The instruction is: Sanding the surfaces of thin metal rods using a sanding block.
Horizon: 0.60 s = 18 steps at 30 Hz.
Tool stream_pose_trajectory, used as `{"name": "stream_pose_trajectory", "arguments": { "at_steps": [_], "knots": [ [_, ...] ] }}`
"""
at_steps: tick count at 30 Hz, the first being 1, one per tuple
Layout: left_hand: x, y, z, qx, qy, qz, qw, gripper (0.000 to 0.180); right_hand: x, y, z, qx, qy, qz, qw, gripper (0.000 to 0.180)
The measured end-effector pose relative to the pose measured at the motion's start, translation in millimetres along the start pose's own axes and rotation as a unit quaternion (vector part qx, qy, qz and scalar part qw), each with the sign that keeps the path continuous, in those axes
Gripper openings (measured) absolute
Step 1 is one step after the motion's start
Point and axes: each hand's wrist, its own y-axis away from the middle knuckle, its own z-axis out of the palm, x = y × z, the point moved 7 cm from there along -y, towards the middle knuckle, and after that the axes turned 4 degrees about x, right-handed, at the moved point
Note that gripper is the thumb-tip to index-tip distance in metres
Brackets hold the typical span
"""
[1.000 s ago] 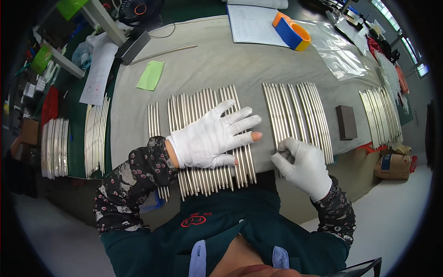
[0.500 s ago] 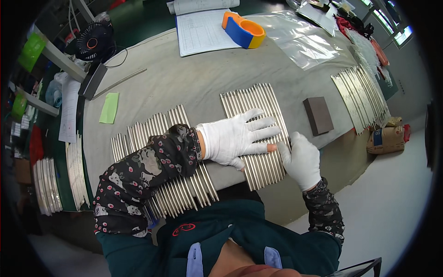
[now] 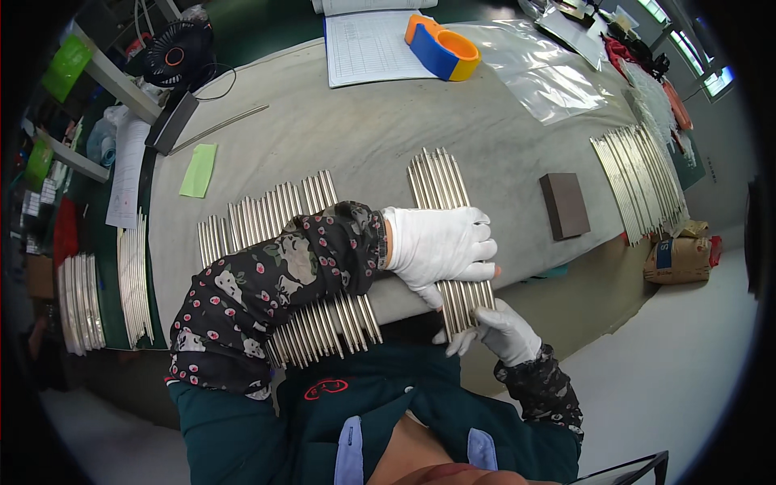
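A bundle of slim, shiny metal rods point(image 3: 437, 179) lies side by side on the table in front of me, pointing away from my body. Across its middle rests my left hand point(image 3: 444, 246) in a white glove with bare fingertips, its fingers curled over the bundle's right side and its thumb toward the left. At the near ends, by the table edge, my right hand point(image 3: 505, 333), also white-gloved, closes on the rods with its thumb above and fingers partly below them. More metal rods point(image 3: 271, 212) lie in groups under my left forearm, which hides their middles.
A dark brown block point(image 3: 564, 206) sits to the right, before another row of rods point(image 3: 638, 184). Farther back are a paper form point(image 3: 372, 52), an orange-and-blue tape dispenser point(image 3: 443, 50) and clear plastic bags point(image 3: 541, 77). A green note point(image 3: 198, 171) and black fan point(image 3: 176, 55) are left.
My left hand has gone from flat, spread fingers to curled over the rods, which now form a narrower bundle. The right hand has moved down and left to their near ends.
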Motion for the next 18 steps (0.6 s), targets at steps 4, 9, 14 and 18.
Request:
{"name": "stream_pose_trajectory", "arguments": {
  "at_steps": [4, 9, 14, 18],
  "knots": [
    [23, -4, -17, 0.144, -0.04, 0.062, 0.987, 0.062, -13, 10, 10, -0.051, 0.042, -0.023, 0.998, 0.063],
    [19, -7, -79, 0.336, 0.009, -0.064, 0.94, 0.028, -72, 38, 26, -0.042, -0.086, -0.197, 0.976, 0.086],
    [-3, 17, -120, 0.547, 0.307, -0.096, 0.773, 0.038, -112, 33, 3, 0.12, 0.188, -0.314, 0.923, 0.054],
    [-30, 38, -104, 0.541, 0.435, -0.252, 0.675, 0.038, -117, -16, 14, 0.264, 0.376, -0.323, 0.828, 0.063]
  ]
}}
